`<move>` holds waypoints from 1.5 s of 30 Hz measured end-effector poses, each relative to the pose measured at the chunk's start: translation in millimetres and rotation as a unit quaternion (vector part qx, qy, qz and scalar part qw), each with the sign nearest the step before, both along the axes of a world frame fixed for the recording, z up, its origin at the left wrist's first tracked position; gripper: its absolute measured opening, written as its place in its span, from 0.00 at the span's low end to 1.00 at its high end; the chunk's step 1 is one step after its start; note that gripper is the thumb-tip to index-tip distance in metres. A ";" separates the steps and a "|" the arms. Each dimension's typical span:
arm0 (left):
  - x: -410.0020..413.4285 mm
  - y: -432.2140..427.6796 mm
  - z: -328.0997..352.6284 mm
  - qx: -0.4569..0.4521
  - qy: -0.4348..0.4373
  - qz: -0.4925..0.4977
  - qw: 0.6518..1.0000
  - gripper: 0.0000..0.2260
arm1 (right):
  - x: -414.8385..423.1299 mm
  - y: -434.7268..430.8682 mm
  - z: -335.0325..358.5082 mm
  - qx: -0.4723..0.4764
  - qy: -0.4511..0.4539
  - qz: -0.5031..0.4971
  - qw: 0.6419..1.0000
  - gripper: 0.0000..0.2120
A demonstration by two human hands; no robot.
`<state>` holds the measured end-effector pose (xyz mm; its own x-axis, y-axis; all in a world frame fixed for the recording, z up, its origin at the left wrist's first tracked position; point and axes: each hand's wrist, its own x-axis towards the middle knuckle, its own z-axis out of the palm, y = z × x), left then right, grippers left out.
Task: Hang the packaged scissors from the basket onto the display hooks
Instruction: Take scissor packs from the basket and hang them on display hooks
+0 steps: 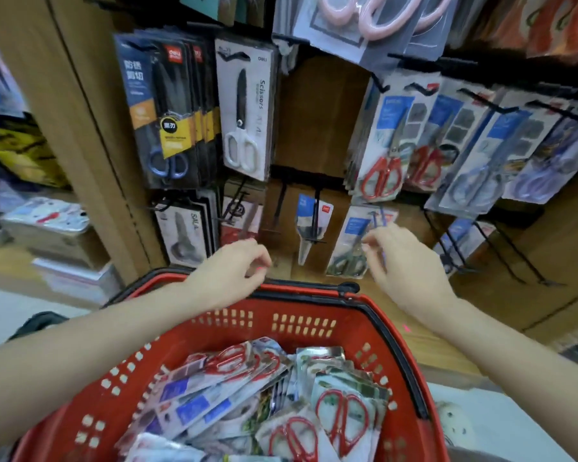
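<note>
A red basket (314, 323) in front of me holds several packaged scissors (342, 418), many with red handles. My right hand (407, 265) reaches to the lower row of display hooks (314, 215). Its fingertips pinch the right edge of a packaged pair of scissors (351, 241) with dark handles that hangs there. My left hand (231, 271) hovers above the basket's far rim with its fingers loosely curled, holding nothing. An empty black hook (281, 208) juts out just above it.
The wooden display wall carries more hung scissors: black packs (161, 118) and a white pack (244, 108) at upper left, red-handled packs (384, 145) and blue packs (488, 155) at right. Long bare hooks (514, 258) stick out at lower right. Boxed goods (47, 221) lie to the left.
</note>
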<state>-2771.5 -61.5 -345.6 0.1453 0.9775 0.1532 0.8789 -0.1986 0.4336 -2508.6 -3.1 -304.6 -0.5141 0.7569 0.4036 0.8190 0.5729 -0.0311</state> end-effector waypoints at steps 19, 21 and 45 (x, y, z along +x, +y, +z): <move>59.1 -133.5 -146.3 -0.296 -0.160 -0.003 0.942 0.06 | 1.3 -132.1 -158.4 -0.324 -0.074 0.073 0.940 0.22; 58.5 -138.7 -143.8 -0.290 -0.177 -0.014 0.940 0.09 | -0.7 -138.2 -158.4 -0.332 -0.045 0.086 0.938 0.18; -4.7 -165.7 -125.2 -0.334 -0.039 -0.043 0.941 0.12 | 24.4 -127.0 -61.2 -0.433 0.548 -0.213 0.683 0.10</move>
<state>-2776.1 -227.3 -470.8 0.2426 0.8447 -0.4771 0.8319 0.0718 0.5502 -2484.2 -130.2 -365.8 0.0785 0.9425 -0.3249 0.1193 -0.3324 -0.9355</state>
